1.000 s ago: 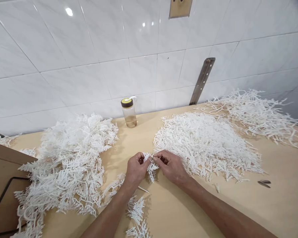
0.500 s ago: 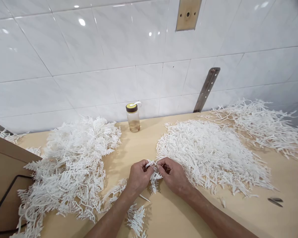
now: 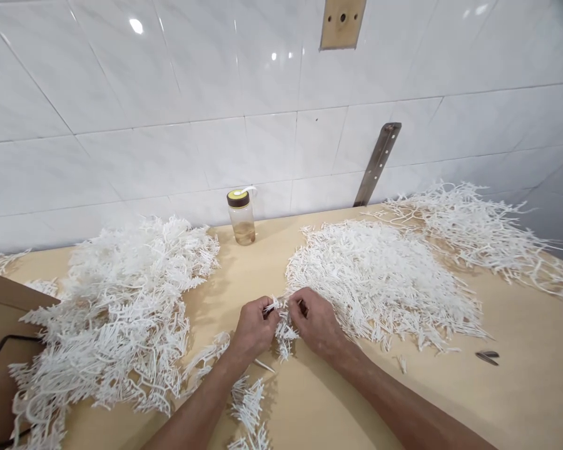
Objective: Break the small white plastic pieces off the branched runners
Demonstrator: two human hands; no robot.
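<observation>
My L hand (image 3: 254,328) pinches a white sprig (image 3: 286,340) btwn L pile (image 3: 131,306) & R pile (image 3: 380,281); R hand (image 3: 316,319) at its top, can't tell if fingers grip. Bare surface (image 3: 246,272) up to bottle (image 3: 242,219); R pile's edge crowds R hand.

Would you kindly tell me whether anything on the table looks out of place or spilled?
Only slightly: one small white scrap lies stray on the table, apart from the nearer right pile. I see no spill by the bottle.

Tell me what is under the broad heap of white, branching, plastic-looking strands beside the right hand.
The flat, tan tabletop shows along the near edge of the heap; beneath its middle, the strands cover everything, so nothing there can be seen.
</observation>
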